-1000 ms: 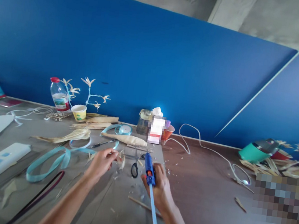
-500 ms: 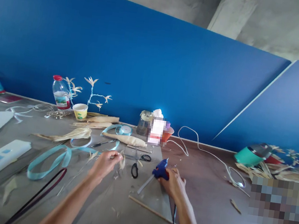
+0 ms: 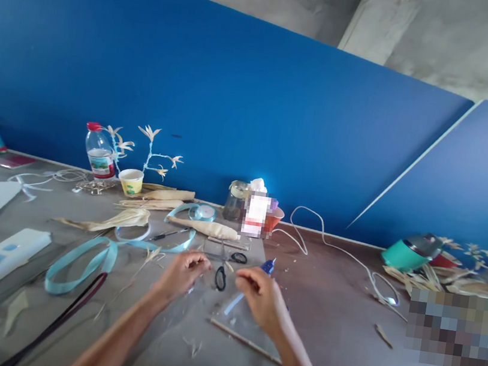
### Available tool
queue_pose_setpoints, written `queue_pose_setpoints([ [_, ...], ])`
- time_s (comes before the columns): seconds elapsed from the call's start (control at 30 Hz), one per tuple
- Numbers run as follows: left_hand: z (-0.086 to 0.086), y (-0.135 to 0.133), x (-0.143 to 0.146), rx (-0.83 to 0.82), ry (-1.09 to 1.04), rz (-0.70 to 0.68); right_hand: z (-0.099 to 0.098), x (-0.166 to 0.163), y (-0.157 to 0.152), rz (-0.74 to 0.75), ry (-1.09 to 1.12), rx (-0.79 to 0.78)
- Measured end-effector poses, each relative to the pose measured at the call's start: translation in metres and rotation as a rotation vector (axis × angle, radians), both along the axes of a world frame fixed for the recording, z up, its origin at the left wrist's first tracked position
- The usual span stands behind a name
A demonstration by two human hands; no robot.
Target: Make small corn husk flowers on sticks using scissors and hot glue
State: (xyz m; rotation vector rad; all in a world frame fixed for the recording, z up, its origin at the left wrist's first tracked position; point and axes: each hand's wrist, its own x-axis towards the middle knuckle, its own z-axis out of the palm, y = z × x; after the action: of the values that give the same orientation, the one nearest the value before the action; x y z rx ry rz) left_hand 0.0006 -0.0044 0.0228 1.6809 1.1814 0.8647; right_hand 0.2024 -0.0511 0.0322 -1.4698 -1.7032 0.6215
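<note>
Head view: left hand (image 3: 181, 271) pinching a husk scrap; right hand (image 3: 260, 297), loosely open, empty, screening the glue gun (image 3: 267, 266)

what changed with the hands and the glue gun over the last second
The right hand laid the glue gun down on the table, let go and moved left toward the left hand. The left hand kept its small husk piece and drifted slightly right. The scissors, ribbon and bottle stayed put.

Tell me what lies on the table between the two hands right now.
In the head view, black-handled scissors lie between the left hand and right hand.
</note>
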Motion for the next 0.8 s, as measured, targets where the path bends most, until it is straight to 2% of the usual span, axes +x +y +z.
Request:
queue_pose_setpoints([
  [0.13,0.005,-0.003,0.001,0.035,-0.043,-0.015,0.005,-0.039,0.009,0.057,-0.133,-0.103],
  [0.23,0.006,-0.004,-0.002,0.045,-0.037,-0.011,0.002,-0.052,0.021,0.047,-0.098,-0.215],
  [0.4,0.006,-0.003,-0.004,0.137,0.01,-0.023,-0.003,-0.059,0.028,0.104,0.05,-0.248],
  [0.67,0.003,0.001,-0.006,0.102,-0.001,0.015,-0.002,-0.059,0.029,0.059,0.23,-0.288],
  [0.8,-0.001,0.003,-0.007,0.102,0.077,0.045,-0.006,-0.056,0.031,0.081,0.241,-0.28],
])
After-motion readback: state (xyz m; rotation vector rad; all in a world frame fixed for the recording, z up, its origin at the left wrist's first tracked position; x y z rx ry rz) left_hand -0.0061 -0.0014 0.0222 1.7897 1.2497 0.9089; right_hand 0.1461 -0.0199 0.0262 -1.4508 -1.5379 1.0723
